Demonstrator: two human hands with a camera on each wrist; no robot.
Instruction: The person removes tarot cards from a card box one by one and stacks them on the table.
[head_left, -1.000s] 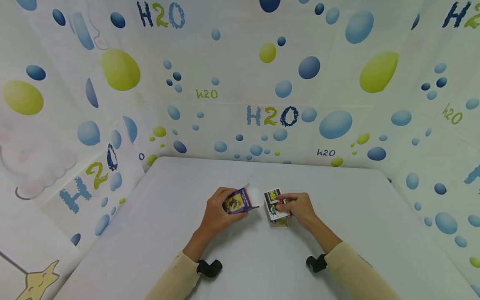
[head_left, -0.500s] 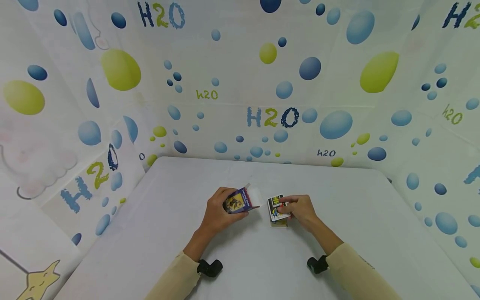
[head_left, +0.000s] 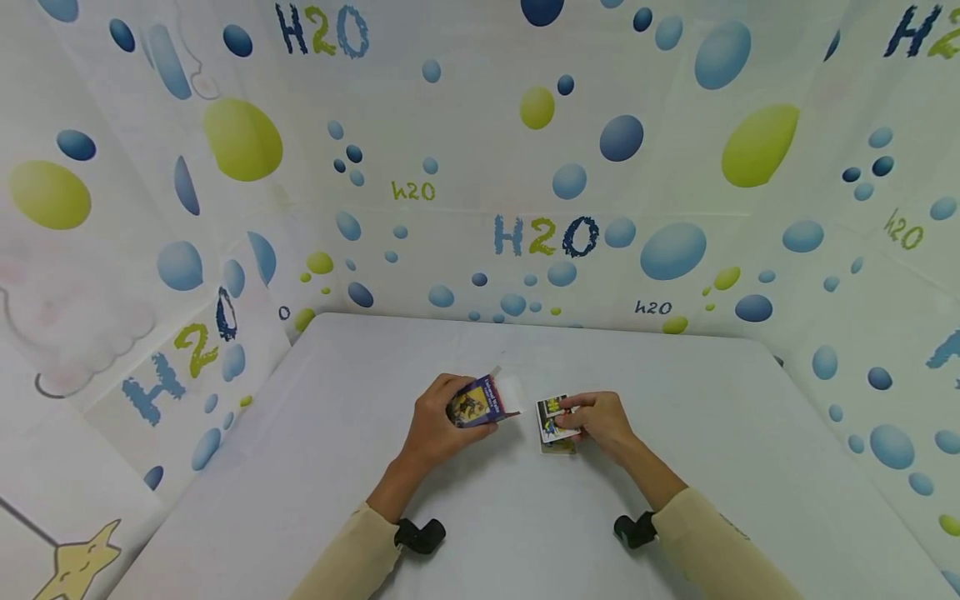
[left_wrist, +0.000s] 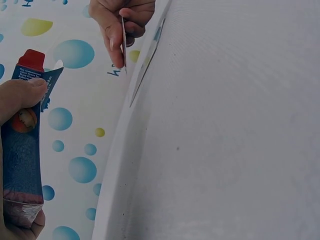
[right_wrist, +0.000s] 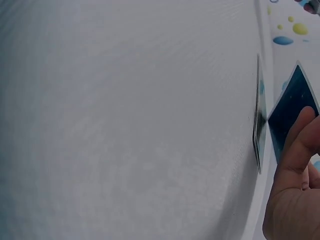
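Note:
My left hand (head_left: 433, 429) grips a blue card box (head_left: 474, 403) whose end flap stands out toward the right. In the left wrist view the box (left_wrist: 22, 155) shows its printed side, a red flap and clear wrap at its lower end. My right hand (head_left: 606, 423) pinches a playing-size card (head_left: 550, 427) with a picture face. From the right wrist view, its dark blue back (right_wrist: 291, 107) is seen. Just under it on the table lies a thin stack of cards (head_left: 557, 447), mostly covered in the head view; the held card appears apart from it.
A white-covered table (head_left: 480, 533) spreads under both hands. Behind it and at the sides hangs a white curtain (head_left: 450, 233) with blue and green dots. Black wrist cameras sit at both sleeve cuffs, the left camera (head_left: 420, 537) and the right camera (head_left: 634, 529).
The card in my right hand has moved down and slightly right, closer over the stack. My left hand and the box have stayed almost still.

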